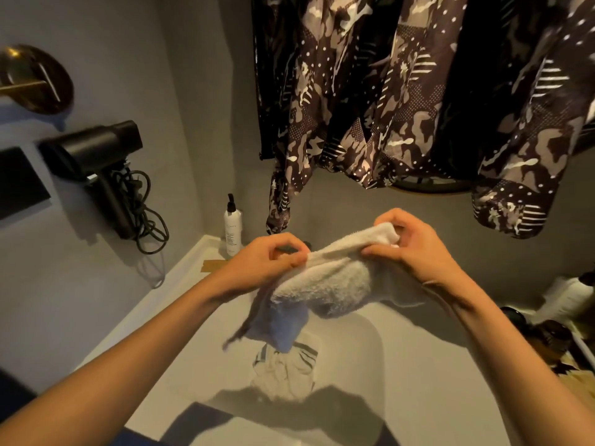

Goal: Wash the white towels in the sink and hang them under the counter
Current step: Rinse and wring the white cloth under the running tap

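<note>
A white towel hangs bunched above the sink, held up by both hands. My left hand pinches its upper edge on the left. On the right, my right hand grips the other end between thumb and fingers. The towel's lower part droops toward the basin, blurred. Another pale cloth with dark stripes lies crumpled at the bottom of the sink, directly below the held towel.
A white pump bottle stands at the sink's back left corner. A black hair dryer with coiled cord hangs on the left wall. Patterned dark capes hang overhead behind the sink. Bottles and jars crowd the right.
</note>
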`<act>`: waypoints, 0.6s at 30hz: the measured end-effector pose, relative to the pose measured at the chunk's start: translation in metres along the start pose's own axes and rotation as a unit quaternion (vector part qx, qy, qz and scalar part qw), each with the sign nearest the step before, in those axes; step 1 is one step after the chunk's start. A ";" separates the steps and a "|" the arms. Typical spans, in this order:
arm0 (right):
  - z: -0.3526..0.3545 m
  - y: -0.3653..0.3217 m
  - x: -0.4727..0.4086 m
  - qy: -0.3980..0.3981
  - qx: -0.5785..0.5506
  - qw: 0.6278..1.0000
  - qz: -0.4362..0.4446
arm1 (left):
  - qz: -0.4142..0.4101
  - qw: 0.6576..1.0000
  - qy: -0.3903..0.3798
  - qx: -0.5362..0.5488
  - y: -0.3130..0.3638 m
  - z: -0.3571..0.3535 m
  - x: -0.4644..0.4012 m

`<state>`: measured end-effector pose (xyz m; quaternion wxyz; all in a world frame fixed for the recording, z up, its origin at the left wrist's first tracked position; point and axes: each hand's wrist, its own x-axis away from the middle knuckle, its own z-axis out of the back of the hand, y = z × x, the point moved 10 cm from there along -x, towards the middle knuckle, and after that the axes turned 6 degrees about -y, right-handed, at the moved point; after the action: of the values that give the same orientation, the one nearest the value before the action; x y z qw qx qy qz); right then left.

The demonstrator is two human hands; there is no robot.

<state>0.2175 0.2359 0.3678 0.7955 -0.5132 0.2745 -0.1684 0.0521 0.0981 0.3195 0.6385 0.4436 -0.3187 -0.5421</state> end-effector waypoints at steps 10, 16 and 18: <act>-0.053 0.121 0.042 0.049 -0.413 0.862 -0.291 | 0.320 0.913 -0.101 0.231 -0.115 -0.080 0.030; -0.138 0.168 0.108 0.031 -0.451 0.800 -0.395 | 0.294 0.880 -0.018 0.373 -0.126 -0.108 0.031; -0.122 0.159 0.105 0.037 -0.340 0.864 -0.370 | 0.290 0.882 0.034 0.370 -0.139 -0.100 0.036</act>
<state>0.2240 0.1561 0.1561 0.4406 -0.8088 0.1342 -0.3655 0.0910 0.0822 0.1495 0.5668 0.5540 -0.5885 -0.1597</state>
